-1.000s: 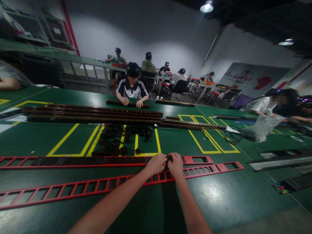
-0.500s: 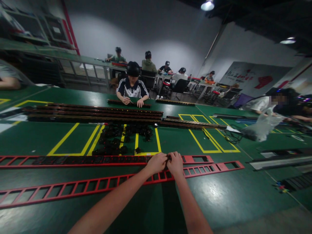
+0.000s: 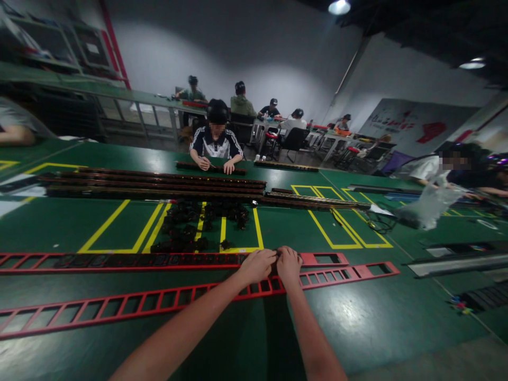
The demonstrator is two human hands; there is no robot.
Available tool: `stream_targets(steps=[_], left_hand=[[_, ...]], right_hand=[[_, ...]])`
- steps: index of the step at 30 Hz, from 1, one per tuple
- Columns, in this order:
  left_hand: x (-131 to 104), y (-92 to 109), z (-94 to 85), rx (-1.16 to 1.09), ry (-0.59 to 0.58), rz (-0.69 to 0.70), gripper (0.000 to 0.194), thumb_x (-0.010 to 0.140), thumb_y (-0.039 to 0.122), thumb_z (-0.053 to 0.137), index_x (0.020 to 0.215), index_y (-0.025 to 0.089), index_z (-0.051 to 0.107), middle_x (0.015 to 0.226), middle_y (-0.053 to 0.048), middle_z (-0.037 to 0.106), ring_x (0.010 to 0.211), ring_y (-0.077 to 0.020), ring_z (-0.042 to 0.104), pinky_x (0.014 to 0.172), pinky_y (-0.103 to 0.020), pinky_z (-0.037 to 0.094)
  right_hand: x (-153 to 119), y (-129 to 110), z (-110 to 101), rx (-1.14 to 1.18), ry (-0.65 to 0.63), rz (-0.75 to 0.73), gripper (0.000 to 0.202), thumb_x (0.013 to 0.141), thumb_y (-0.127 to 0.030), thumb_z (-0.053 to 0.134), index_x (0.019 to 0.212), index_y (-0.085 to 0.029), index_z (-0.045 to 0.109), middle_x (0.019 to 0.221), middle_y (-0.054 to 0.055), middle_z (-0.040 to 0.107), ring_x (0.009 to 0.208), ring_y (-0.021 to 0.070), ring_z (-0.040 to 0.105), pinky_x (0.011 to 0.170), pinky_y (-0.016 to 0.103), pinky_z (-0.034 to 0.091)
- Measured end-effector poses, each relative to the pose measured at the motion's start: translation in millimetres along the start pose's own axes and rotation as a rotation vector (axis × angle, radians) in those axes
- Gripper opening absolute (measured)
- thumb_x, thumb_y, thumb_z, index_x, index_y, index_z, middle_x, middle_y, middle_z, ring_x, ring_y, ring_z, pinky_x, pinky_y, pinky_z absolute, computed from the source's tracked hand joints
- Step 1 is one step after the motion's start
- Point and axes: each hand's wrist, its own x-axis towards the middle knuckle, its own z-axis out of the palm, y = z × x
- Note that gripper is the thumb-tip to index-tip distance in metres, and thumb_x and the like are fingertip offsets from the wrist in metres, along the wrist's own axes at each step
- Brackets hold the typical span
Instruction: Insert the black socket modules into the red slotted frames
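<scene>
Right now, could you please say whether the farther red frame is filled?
Partly: the farther red frame holds black parts; green tabletop shows through leftmost openings.

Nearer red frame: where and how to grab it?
I'd pinch the nearer red frame across its long rails near its right end, right hand coming from the right. It lies flat, and that end juts beyond the farther red frame's right end. Its long, slim shape suggests supporting the left part too.

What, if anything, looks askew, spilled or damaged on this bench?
No spill or damage is visible. The nearer red frame lies at a slant to the farther red frame, though that may be deliberate. One small black part sits apart from the loose cluster of black parts.
</scene>
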Motion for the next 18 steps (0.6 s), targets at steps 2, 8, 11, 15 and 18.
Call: stream_targets(steps=[2, 8, 11, 15, 18], left_hand=[[0.2, -1.5, 2.7, 0.004, 0.01, -0.002, 0.039, 0.091, 0.016, 0.048, 0.129, 0.022, 0.059, 0.136, -0.005, 0.061, 0.126, -0.0195, 0.053, 0.108, -0.037, 0.041], [0.4, -3.2, 5.3, 0.009, 0.025, -0.022, 0.037, 0.09, 0.016, 0.047, 0.124, 0.021, 0.062, 0.134, -0.006, 0.062, 0.124, -0.0191, 0.055, 0.109, -0.036, 0.041], [0.3, -1.4, 2.0, 0.002, 0.009, -0.024, 0.038, 0.089, 0.014, 0.048, 0.124, 0.02, 0.061, 0.132, -0.006, 0.063, 0.123, -0.0189, 0.055, 0.109, -0.036, 0.041], [0.9, 1.7, -3.5, 0.01, -0.03, -0.025, 0.037, 0.088, 0.012, 0.047, 0.122, 0.019, 0.06, 0.13, -0.007, 0.062, 0.121, -0.0198, 0.056, 0.107, -0.037, 0.042], [1.3, 3.1, -5.7, 0.009, -0.043, -0.031, 0.035, 0.089, 0.011, 0.048, 0.121, 0.019, 0.059, 0.125, -0.008, 0.064, 0.118, -0.0199, 0.057, 0.105, -0.036, 0.043]], right_hand=[[0.9, 0.7, 1.1, 0.003, 0.011, 0.042, 0.033, 0.091, -0.011, 0.039, 0.105, -0.021, 0.067, 0.12, 0.007, 0.066, 0.115, 0.0233, 0.053, 0.094, 0.037, 0.032], [3.1, 4.4, 2.8, 0.0, 0.031, -0.026, 0.032, 0.092, -0.011, 0.039, 0.101, -0.018, 0.069, 0.12, 0.009, 0.067, 0.111, 0.0222, 0.054, 0.093, 0.031, 0.036], [3.9, 5.7, 3.5, 0.054, 0.016, -0.062, 0.035, 0.091, -0.008, 0.037, 0.098, -0.018, 0.07, 0.115, 0.007, 0.069, 0.109, 0.02, 0.056, 0.095, 0.027, 0.037], [3.9, 7.1, 5.5, 0.089, 0.003, -0.095, 0.035, 0.09, -0.008, 0.037, 0.096, -0.019, 0.07, 0.109, 0.008, 0.071, 0.105, 0.0206, 0.057, 0.092, 0.028, 0.041], [3.8, 8.6, 9.0, 0.109, 0.0, -0.117, 0.036, 0.088, -0.006, 0.038, 0.095, -0.018, 0.071, 0.113, 0.009, 0.07, 0.108, 0.0197, 0.058, 0.094, 0.028, 0.042]])
